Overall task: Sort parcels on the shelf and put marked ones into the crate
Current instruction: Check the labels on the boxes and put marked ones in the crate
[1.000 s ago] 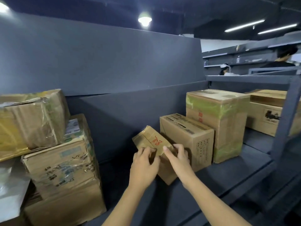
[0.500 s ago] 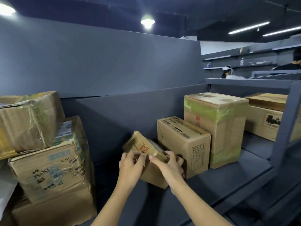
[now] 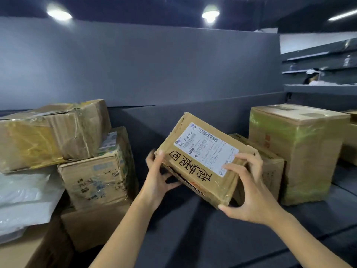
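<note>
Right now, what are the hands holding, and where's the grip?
One labelled box, tilted: left hand grips its left end, right hand its right end.

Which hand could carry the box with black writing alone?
Probably the right hand: fingers over the top of the box, thumb under its lower corner. The left hand only grips one end.

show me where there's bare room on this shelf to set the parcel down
Bare shelf deck lies below the held parcel, between the left box stack and the green-taped box; a strip also runs in front of that box. Crowded: the left, with stacked boxes and white bags, and the right rear, boxes side by side.
</note>
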Demonstrator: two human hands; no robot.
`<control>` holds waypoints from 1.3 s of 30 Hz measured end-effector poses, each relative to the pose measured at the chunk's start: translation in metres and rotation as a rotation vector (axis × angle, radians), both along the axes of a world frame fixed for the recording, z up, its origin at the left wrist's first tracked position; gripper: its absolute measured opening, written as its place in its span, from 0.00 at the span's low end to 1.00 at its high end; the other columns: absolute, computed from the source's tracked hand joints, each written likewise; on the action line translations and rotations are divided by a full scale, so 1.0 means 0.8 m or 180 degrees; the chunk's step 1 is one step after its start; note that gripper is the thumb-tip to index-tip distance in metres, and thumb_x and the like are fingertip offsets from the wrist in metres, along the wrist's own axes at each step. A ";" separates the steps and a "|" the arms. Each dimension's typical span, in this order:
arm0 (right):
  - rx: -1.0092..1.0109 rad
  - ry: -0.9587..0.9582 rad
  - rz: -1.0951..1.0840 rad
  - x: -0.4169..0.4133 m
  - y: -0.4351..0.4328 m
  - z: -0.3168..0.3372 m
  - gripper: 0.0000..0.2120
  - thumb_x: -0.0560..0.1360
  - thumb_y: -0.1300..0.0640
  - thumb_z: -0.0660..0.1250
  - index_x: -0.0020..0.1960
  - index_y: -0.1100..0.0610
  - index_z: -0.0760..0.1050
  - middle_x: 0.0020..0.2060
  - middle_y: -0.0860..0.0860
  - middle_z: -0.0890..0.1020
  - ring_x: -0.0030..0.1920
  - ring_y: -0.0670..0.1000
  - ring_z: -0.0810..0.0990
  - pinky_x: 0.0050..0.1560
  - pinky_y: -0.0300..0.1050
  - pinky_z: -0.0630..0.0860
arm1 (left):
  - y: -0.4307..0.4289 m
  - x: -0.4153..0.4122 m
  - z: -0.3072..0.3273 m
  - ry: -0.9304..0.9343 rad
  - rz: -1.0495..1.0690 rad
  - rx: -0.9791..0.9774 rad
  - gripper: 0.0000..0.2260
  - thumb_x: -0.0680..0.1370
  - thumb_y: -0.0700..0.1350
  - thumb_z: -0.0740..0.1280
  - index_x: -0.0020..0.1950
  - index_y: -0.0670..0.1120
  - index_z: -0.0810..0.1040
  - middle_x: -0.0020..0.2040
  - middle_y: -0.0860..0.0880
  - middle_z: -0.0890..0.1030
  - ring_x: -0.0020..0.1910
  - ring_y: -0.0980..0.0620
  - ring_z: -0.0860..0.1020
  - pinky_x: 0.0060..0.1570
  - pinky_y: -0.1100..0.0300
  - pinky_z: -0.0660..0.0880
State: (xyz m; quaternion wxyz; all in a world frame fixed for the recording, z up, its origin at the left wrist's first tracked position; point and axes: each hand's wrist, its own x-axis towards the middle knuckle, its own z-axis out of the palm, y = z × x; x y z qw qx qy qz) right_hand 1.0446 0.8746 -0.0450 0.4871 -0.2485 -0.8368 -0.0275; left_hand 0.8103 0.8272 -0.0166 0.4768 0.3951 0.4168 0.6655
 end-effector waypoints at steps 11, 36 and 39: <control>-0.1072 0.1664 0.0627 -0.011 -0.010 0.006 0.40 0.62 0.33 0.71 0.69 0.35 0.56 0.71 0.36 0.52 0.75 0.44 0.53 0.73 0.44 0.56 | -0.027 0.020 0.001 -0.1327 0.0226 0.0391 0.19 0.67 0.51 0.65 0.56 0.46 0.76 0.51 0.43 0.79 0.54 0.42 0.77 0.58 0.42 0.74; -0.3327 -0.0155 0.1607 -0.016 0.003 0.082 0.32 0.64 0.39 0.68 0.67 0.46 0.71 0.57 0.47 0.82 0.55 0.48 0.82 0.53 0.44 0.78 | -0.052 -0.008 0.013 0.1489 -0.0588 -0.0013 0.20 0.71 0.52 0.69 0.63 0.58 0.75 0.58 0.49 0.82 0.55 0.49 0.82 0.53 0.54 0.75; -0.2722 -0.0191 0.0903 -0.016 0.012 0.094 0.31 0.70 0.34 0.63 0.70 0.44 0.66 0.67 0.43 0.73 0.64 0.43 0.73 0.67 0.51 0.69 | -0.051 -0.007 0.004 0.1322 -0.0332 0.0078 0.21 0.73 0.54 0.67 0.66 0.58 0.73 0.60 0.49 0.81 0.58 0.49 0.80 0.58 0.51 0.75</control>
